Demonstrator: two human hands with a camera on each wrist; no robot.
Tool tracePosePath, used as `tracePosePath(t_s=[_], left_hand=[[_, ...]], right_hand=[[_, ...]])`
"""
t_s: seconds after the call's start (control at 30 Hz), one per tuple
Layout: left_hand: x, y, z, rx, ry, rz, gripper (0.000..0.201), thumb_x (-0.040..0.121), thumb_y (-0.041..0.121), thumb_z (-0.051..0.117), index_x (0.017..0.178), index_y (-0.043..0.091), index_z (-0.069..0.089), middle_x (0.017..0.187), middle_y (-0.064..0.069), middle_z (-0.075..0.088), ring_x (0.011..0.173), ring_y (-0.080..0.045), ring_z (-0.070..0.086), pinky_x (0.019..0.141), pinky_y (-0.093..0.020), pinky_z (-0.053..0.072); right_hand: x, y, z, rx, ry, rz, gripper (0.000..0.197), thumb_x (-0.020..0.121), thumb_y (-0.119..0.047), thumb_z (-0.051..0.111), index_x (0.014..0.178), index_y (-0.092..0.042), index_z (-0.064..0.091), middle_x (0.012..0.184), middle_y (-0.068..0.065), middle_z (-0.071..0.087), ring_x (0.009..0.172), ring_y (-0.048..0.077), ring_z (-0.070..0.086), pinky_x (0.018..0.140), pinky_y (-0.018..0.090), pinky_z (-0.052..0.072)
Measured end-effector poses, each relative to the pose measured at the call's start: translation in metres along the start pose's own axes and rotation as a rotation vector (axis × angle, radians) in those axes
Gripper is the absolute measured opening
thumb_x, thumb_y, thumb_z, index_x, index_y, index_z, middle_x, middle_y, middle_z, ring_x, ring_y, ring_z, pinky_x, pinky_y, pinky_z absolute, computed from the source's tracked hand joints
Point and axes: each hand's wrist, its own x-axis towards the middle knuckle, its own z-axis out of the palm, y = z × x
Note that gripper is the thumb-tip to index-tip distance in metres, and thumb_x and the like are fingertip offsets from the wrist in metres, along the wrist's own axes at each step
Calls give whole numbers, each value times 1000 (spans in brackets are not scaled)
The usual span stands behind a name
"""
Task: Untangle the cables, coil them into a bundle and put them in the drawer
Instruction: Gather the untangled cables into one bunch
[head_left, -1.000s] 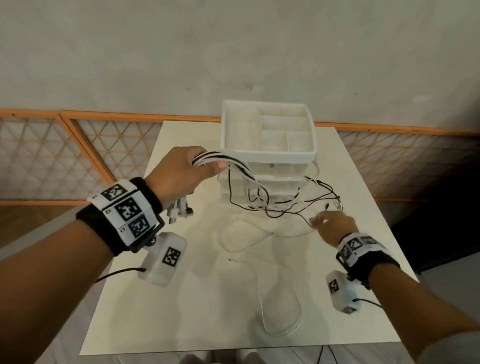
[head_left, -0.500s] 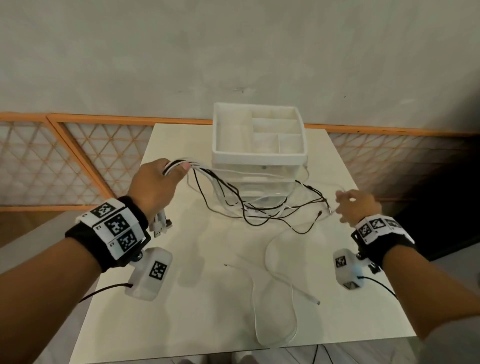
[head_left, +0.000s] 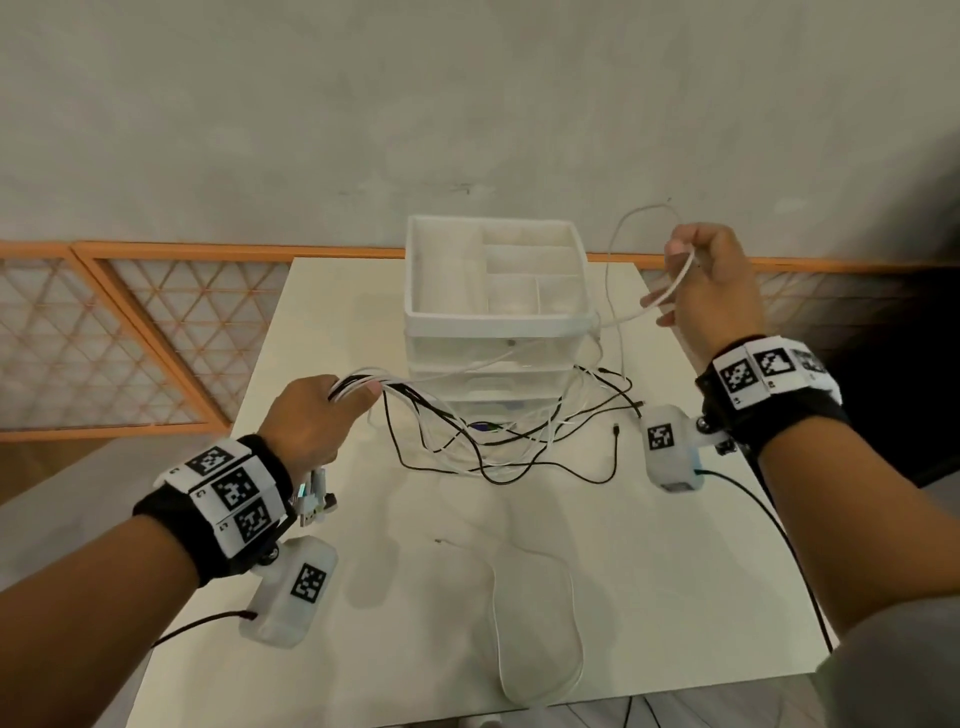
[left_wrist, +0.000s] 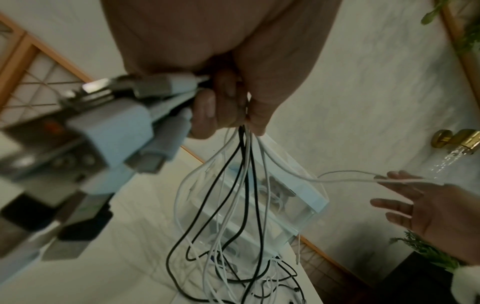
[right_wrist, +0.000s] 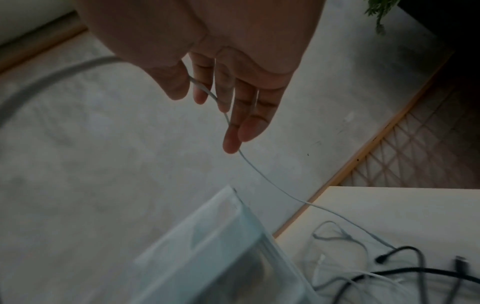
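Head view: left hand (head_left: 306, 421) clamps one cable bundle (head_left: 467, 431), right hand (head_left: 714, 283) pinches one white cable (head_left: 670, 291) beside one drawer unit (head_left: 498, 322).

A cream-white rectangular table (head_left: 363, 597) stands against a mottled grey plaster wall (head_left: 311, 130). Along the wall's foot, behind the table, runs an orange wooden rail with diamond-lattice panels (head_left: 130, 338). Beyond the table's right side, green leafy sprigs (left_wrist: 428, 253) show; a brass fitting (left_wrist: 457, 139) sits on the wall
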Motion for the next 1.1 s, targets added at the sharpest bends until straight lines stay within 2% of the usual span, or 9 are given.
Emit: tracePosePath(t_s=[0.1, 0.3, 0.43, 0.57, 0.67, 0.8, 0.9, 1.0, 1.1], left_hand=[[-2, 3, 0, -58, -12, 12, 45, 90, 41, 66, 70, 13, 38, 62, -7, 31, 47, -18, 25, 49, -29, 26], [-9, 11, 4, -98, -58, 67, 44, 93, 38, 64, 68, 12, 39, 63, -7, 29, 48, -17, 23, 46, -26, 25], [-17, 24, 12, 29, -129, 169, 40, 93, 38, 63, 70, 10, 46, 52, 4, 38, 38, -9, 32, 42, -20, 32], [-43, 52, 26, 210, -365, 389, 29, 94, 39, 61, 78, 15, 64, 51, 15, 54, 38, 2, 46, 44, -13, 35], [-58, 65, 27, 236, -499, 412, 37, 95, 43, 55, 85, 12, 71, 49, 16, 53, 34, 0, 45, 37, -9, 34], [-57, 51, 9, 264, -543, 275, 48, 99, 54, 38, 86, 25, 74, 55, 11, 41, 45, -10, 36, 49, -20, 40], [-49, 22, 7, 556, -563, 258, 39, 104, 41, 36, 104, 24, 72, 68, 11, 48, 60, -6, 44, 58, -14, 36], [-44, -10, 14, 704, -433, 230, 38, 107, 26, 30, 108, 16, 67, 81, 5, 55, 75, -16, 49, 69, -26, 33], [-40, -31, 18, 686, -274, 166, 37, 106, 18, 28, 107, 10, 64, 92, 0, 56, 79, -22, 49, 68, -27, 31]], right_hand=[[-16, 34, 8, -213, -89, 58, 23, 97, -26, 54, 114, -40, 52, 106, -13, 65, 76, 23, 73, 73, 46, 60], [-72, 100, 21, -723, -730, 317, 70, 83, -7, 54, 142, -41, 42, 133, -2, 62, 104, 26, 65, 87, 34, 55], [-93, 59, 40, -434, -632, 93, 67, 85, -20, 67, 141, -47, 40, 90, -2, 71, 76, 9, 63, 79, 26, 49], [-123, 0, 74, -164, -760, -29, 90, 73, -50, 80, 146, -52, 28, 65, 2, 67, 54, 1, 57, 66, 21, 53], [-134, 12, 93, -335, -822, -93, 31, 85, -39, 72, 113, -29, 67, 82, -7, 70, 70, 3, 61, 75, 29, 52], [-122, 63, 81, -797, -739, 132, 18, 88, -35, 57, 73, -24, 57, 79, 4, 67, 74, 29, 61, 66, 34, 53], [-123, 89, 74, -685, -361, 138, 10, 90, -30, 60, 94, -22, 64, 83, 7, 68, 82, 34, 61, 70, 34, 50], [-145, 102, 81, -557, -541, 232, 62, 85, -34, 73, 140, -29, 46, 117, 8, 65, 111, 31, 61, 98, 39, 49], [-177, 112, 89, -645, -602, 267, 58, 87, -34, 68, 138, -27, 39, 127, 8, 58, 115, 30, 58, 99, 42, 48]])
